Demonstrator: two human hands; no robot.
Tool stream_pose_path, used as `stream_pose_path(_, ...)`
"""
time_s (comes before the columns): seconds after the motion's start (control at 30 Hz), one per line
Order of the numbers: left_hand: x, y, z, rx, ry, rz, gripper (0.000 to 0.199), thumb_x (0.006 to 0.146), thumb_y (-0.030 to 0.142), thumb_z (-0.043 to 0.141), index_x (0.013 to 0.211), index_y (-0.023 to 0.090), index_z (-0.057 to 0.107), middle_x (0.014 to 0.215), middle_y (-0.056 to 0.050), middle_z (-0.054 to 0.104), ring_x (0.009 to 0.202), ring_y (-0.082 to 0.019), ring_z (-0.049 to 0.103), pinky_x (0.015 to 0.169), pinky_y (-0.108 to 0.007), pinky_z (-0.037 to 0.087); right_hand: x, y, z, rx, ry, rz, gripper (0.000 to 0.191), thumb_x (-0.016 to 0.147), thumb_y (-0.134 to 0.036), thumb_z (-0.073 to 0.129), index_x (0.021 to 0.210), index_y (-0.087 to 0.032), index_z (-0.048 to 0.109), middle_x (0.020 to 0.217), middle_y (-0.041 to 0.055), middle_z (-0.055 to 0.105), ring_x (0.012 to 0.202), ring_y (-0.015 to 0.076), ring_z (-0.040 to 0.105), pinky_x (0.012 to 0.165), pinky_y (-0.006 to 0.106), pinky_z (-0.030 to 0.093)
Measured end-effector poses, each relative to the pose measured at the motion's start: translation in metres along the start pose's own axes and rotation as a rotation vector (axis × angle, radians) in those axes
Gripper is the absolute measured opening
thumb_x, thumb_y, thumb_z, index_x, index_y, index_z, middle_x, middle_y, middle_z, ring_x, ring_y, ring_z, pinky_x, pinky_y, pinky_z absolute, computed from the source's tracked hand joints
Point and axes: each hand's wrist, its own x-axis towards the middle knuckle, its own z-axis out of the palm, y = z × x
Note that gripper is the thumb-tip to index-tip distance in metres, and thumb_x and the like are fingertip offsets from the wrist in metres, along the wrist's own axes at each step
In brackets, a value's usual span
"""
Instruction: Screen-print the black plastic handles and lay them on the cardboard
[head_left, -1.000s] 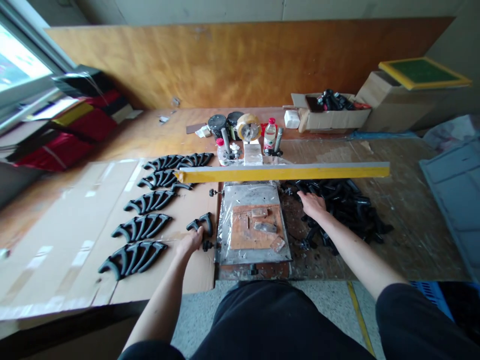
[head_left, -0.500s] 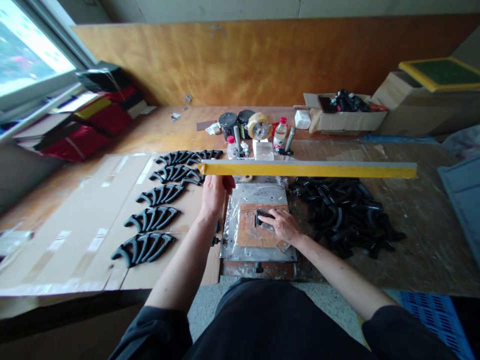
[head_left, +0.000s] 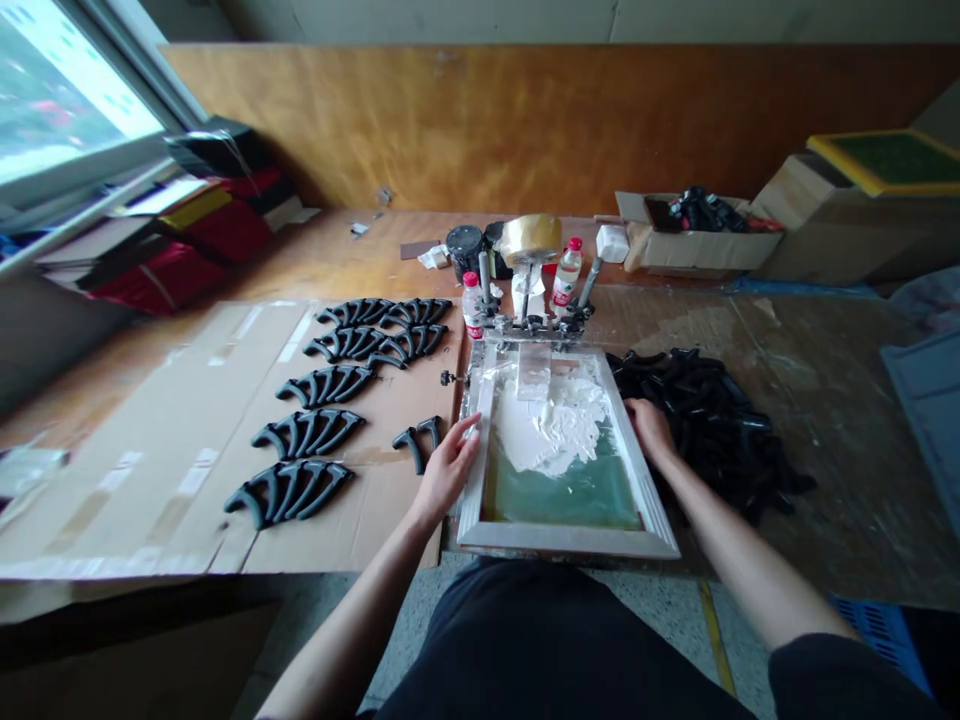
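Note:
A screen-printing frame (head_left: 471, 527) lies lowered in front of me, with white ink (head_left: 529, 435) spread over the upper part of its green mesh (head_left: 566, 498). My left hand (head_left: 448, 468) is at the frame's left rail, fingers stretched out along it. Beside the right rail is my right hand (head_left: 651, 430), near a heap of curved black plastic parts (head_left: 720, 430); its fingertips are partly hidden. Two loose black parts (head_left: 418, 440) lie on the cardboard left of my left hand. The printing base beneath the frame is mostly covered.
Fanned rows of black parts (head_left: 304, 435) lie on the cardboard sheet (head_left: 172, 400). Behind the frame are a metal clamp bar (head_left: 532, 328), a tape roll (head_left: 531, 238), red-capped bottles (head_left: 568, 275) and black jars (head_left: 464, 250). An open carton (head_left: 701, 247) stands at the back right.
The frame has swung down from its raised position over the base. My left hand has come down and nearer; my right hand has moved right, off the black part on the base.

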Motion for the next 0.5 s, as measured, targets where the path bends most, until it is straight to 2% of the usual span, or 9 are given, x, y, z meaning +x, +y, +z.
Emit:
stream_pose_path(0.07, 0.002, -0.019, 0.007, 0.099, -0.017, -0.071, 0.062, 0.087, 0.055, 0.048, 0.141, 0.025, 0.043, 0.075, 0.001, 0.061, 0.062, -0.014, 0.052, 0.059, -0.023, 0.039, 0.017, -0.01, -0.007, 0.044, 0.143, -0.006, 0.022, 0.092, -0.024, 0.05, 0.107, -0.015, 0.064, 0.109, 0.0134, 0.062, 0.101, 0.0264, 0.06, 0.087, 0.042, 0.051)
stream_pose_path(0.13, 0.006, -0.032, 0.012, 0.224, -0.032, -0.103, 0.062, 0.089, 0.05, 0.046, 0.145, 0.027, 0.036, 0.07, 0.004, 0.058, 0.058, -0.013, 0.05, 0.058, -0.022, 0.037, 0.032, -0.038, -0.009, 0.101, 0.275, -0.16, 0.034, 0.086, -0.024, 0.059, 0.118, -0.015, 0.059, 0.125, 0.0158, 0.055, 0.115, 0.0296, 0.053, 0.095, 0.043, 0.047)
stream_pose_path(0.17, 0.008, -0.037, 0.014, 0.28, -0.039, -0.107, 0.061, 0.089, 0.047, 0.045, 0.146, 0.028, 0.035, 0.069, 0.004, 0.057, 0.058, -0.012, 0.05, 0.059, -0.022, 0.036, 0.039, -0.055, -0.008, 0.111, 0.296, -0.266, 0.044, 0.082, -0.025, 0.065, 0.123, -0.015, 0.056, 0.133, 0.0159, 0.05, 0.121, 0.0302, 0.049, 0.098, 0.043, 0.045)
stream_pose_path(0.23, 0.012, -0.042, 0.016, 0.35, -0.051, -0.111, 0.06, 0.09, 0.045, 0.045, 0.146, 0.028, 0.034, 0.069, 0.004, 0.056, 0.059, -0.012, 0.051, 0.059, -0.022, 0.035, 0.048, -0.091, -0.003, 0.066, 0.232, -0.418, 0.05, 0.077, -0.024, 0.071, 0.123, -0.015, 0.054, 0.132, 0.0152, 0.05, 0.121, 0.0302, 0.048, 0.098, 0.043, 0.044)
stream_pose_path(0.33, 0.017, -0.046, 0.015, 0.365, -0.077, -0.117, 0.061, 0.089, 0.046, 0.044, 0.146, 0.029, 0.034, 0.068, 0.005, 0.055, 0.06, -0.013, 0.052, 0.059, -0.023, 0.035, 0.048, -0.122, 0.009, -0.04, 0.036, -0.456, 0.026, 0.078, -0.025, 0.071, 0.101, -0.019, 0.061, 0.101, 0.0092, 0.063, 0.099, 0.0262, 0.057, 0.082, 0.037, 0.048)
stream_pose_path(0.43, 0.018, -0.047, 0.014, 0.35, -0.089, -0.125, 0.059, 0.089, 0.048, 0.044, 0.144, 0.029, 0.037, 0.069, 0.004, 0.055, 0.062, -0.013, 0.052, 0.06, -0.024, 0.036, 0.027, -0.12, 0.019, -0.085, -0.081, -0.562, 0.005, 0.082, -0.021, 0.064, 0.086, -0.019, 0.061, 0.084, 0.0062, 0.064, 0.086, 0.0223, 0.058, 0.073, 0.031, 0.045)
stream_pose_path(0.5, 0.018, -0.048, 0.014, 0.339, -0.09, -0.133, 0.059, 0.088, 0.048, 0.045, 0.143, 0.028, 0.039, 0.07, 0.004, 0.055, 0.063, -0.013, 0.053, 0.06, -0.024, 0.036, 0.008, -0.108, 0.019, -0.09, -0.122, -0.753, 0.008, 0.082, -0.01, 0.058, 0.084, -0.018, 0.061, 0.085, 0.0065, 0.064, 0.085, 0.0212, 0.057, 0.074, 0.03, 0.043)
